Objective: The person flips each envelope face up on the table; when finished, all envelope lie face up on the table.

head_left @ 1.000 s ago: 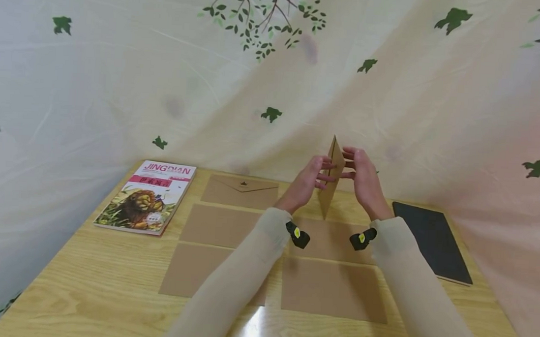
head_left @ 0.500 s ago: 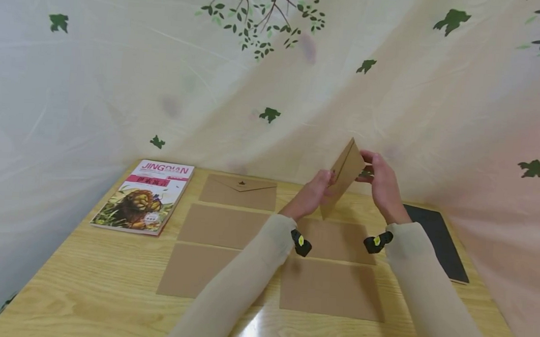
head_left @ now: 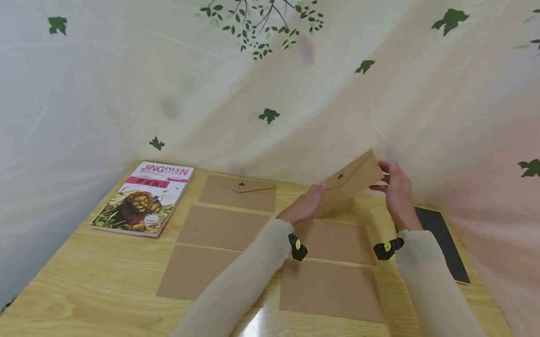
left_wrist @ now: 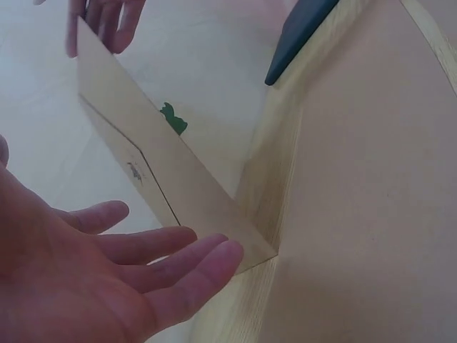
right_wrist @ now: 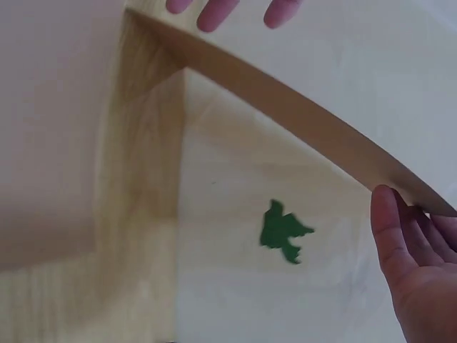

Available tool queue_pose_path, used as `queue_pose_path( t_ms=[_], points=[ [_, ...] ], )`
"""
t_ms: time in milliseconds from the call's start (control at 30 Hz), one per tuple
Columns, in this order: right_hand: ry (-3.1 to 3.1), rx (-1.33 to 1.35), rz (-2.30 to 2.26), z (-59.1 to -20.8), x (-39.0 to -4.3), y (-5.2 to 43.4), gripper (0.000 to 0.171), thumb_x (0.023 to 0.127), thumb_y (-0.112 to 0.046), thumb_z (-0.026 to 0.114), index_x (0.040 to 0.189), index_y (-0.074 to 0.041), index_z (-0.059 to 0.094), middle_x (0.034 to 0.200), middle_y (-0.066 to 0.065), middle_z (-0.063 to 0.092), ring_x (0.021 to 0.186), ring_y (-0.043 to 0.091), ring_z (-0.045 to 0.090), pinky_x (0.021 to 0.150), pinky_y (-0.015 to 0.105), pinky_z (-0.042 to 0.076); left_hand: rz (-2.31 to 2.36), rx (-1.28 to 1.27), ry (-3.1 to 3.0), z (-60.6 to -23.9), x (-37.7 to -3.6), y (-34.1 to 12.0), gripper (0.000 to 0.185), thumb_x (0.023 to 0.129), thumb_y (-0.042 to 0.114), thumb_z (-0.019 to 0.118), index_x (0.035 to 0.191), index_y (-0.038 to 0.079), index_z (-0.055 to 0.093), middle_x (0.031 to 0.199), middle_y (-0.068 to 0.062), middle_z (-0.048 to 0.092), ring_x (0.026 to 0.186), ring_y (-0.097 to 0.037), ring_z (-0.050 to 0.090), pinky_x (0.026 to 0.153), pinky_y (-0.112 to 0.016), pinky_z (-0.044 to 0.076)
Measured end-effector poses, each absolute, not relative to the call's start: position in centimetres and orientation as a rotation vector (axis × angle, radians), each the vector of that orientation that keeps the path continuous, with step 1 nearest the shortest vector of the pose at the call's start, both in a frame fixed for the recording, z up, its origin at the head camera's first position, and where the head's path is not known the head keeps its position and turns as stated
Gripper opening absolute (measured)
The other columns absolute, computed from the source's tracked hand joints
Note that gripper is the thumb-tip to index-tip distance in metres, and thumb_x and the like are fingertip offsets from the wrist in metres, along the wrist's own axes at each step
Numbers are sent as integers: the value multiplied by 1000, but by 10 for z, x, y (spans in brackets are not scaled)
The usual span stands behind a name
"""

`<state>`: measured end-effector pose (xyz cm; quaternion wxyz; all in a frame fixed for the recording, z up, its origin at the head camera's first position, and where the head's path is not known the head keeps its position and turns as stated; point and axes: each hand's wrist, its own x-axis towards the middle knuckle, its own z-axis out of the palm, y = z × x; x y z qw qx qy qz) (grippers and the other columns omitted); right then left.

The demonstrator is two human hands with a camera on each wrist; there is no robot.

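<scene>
**A:** Start at your grip. Your right hand (head_left: 399,195) pinches the upper right corner of the kraft envelope (head_left: 349,185), thumb in front and fingers behind. Your left hand (head_left: 306,206) lies with fingers nearly straight along the lower left edge, steadying rather than gripping.

**B:** And where does the envelope sit?

**A:** It is up off the tabletop (head_left: 85,291), tilted, flap side towards you, over the bare spot at the back right of the grid. Five more envelopes lie flat: one flap-up at the back left (head_left: 238,193), four plain beneath.

**B:** So which step is this?

**A:** I'd judge you are turning it to lay it down. Next calls for lowering it level into that spot, edges square with its neighbours, clear of the black notebook (head_left: 442,243) on the right.
</scene>
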<state>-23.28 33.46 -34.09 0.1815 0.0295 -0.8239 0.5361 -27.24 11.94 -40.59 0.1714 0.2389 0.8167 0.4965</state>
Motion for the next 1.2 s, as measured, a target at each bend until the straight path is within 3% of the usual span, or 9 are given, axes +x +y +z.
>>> queue_pose_path(
  t_ms=[100, 233, 400, 567, 833, 900, 1000, 1100, 1200],
  points=[
    [-2334, 19, 1529, -348, -230, 339, 68, 102, -49, 18, 135, 5, 43, 127, 22, 49, 107, 31, 53, 78, 29, 52, 1370, 689, 2347, -408, -274, 118, 70, 98, 58, 3, 152, 16, 14, 154, -1, 22, 133, -23, 32, 110, -35, 20],
    [-2383, -109, 1526, -361, -226, 345, 73, 101, -51, 14, 138, 5, 41, 131, 25, 47, 112, 34, 51, 73, 24, 52, 1370, 704, 2333, -411, -276, 115, 71, 97, 59, 3, 153, 16, 12, 157, 1, 14, 140, -22, 17, 112, -36, 14],
    [-2499, -210, 1493, -379, -222, 353, 79, 98, -57, 11, 141, 4, 37, 139, 23, 41, 113, 38, 50, 81, 35, 51, 1316, 690, 2375, -410, -276, 107, 73, 96, 61, 2, 153, 17, 15, 156, 1, 16, 140, -21, 18, 111, -37, 14],
    [-2622, -253, 1472, -394, -223, 356, 84, 96, -60, 9, 142, 6, 34, 143, 27, 34, 113, 45, 49, 94, 55, 38, 1283, 601, 2378, -407, -276, 99, 70, 96, 61, 4, 152, 20, 16, 155, 0, 20, 130, -29, 38, 109, -41, 22],
    [-2761, -288, 1513, -408, -230, 358, 85, 96, -60, 10, 144, 8, 26, 146, 30, 26, 129, 46, 30, 98, 57, 34, 1251, 542, 2377, -408, -275, 94, 81, 92, 67, 2, 152, 14, 15, 156, -4, 15, 139, -26, 19, 111, -40, 16],
    [-2774, -307, 1526, -411, -231, 359, 87, 95, -63, 10, 144, 7, 26, 146, 31, 26, 130, 46, 29, 99, 56, 33, 1252, 531, 2373, -409, -275, 93, 84, 91, 69, 3, 152, 12, 18, 154, -6, 21, 133, -29, 34, 109, -40, 22],
    [-2795, -322, 1531, -414, -232, 360, 87, 95, -62, 9, 144, 8, 26, 144, 32, 27, 130, 47, 29, 101, 56, 32, 1256, 505, 2361, -410, -275, 93, 86, 90, 70, 4, 150, 11, 20, 149, -8, 31, 107, -33, 57, 103, -41, 31],
    [-2811, -323, 1536, -416, -233, 361, 84, 96, -59, 9, 143, 9, 26, 144, 33, 28, 129, 47, 31, 101, 56, 31, 1261, 485, 2352, -411, -276, 93, 89, 88, 73, 4, 150, 11, 21, 142, -9, 37, 78, -35, 63, 95, -42, 37],
    [-2818, -307, 1551, -418, -233, 361, 83, 97, -59, 9, 142, 9, 27, 143, 33, 29, 127, 48, 33, 101, 56, 31, 1259, 486, 2357, -411, -277, 92, 88, 88, 72, 4, 149, 11, 22, 138, -10, 40, 74, -35, 63, 94, -42, 37]
  ],
)
